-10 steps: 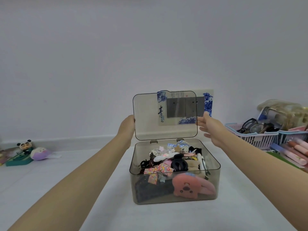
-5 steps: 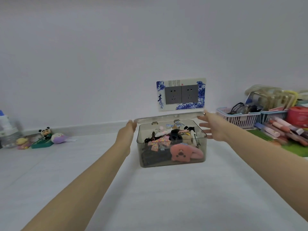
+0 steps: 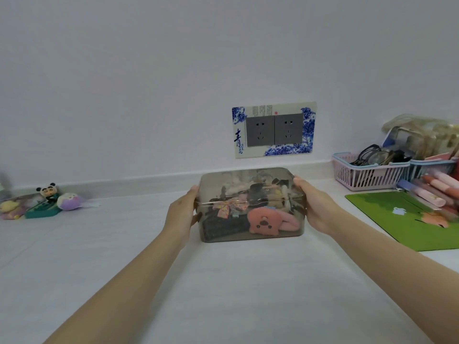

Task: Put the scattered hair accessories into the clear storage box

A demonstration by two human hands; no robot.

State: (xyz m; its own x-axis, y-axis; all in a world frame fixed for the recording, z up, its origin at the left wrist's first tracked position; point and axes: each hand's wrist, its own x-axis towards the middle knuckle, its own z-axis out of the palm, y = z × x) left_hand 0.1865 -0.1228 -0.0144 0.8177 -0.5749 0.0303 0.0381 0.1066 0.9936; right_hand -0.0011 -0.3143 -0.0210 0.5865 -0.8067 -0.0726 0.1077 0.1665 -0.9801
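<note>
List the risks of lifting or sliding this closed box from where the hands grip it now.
1. The left hand and right hand press only the smooth side walls of the clear smoky plastic storage box; it could slip.
2. No latch on the lid is visible; tilting might open it and spill the pink bear clip and other accessories.
3. Sliding right risks bumping the pink slatted basket.

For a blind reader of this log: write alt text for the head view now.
Two bare hands, left hand and right hand, grip the sides of a closed clear storage box full of hair accessories on a white counter. Behind it is a decorated wall socket; baskets stand at right.
</note>
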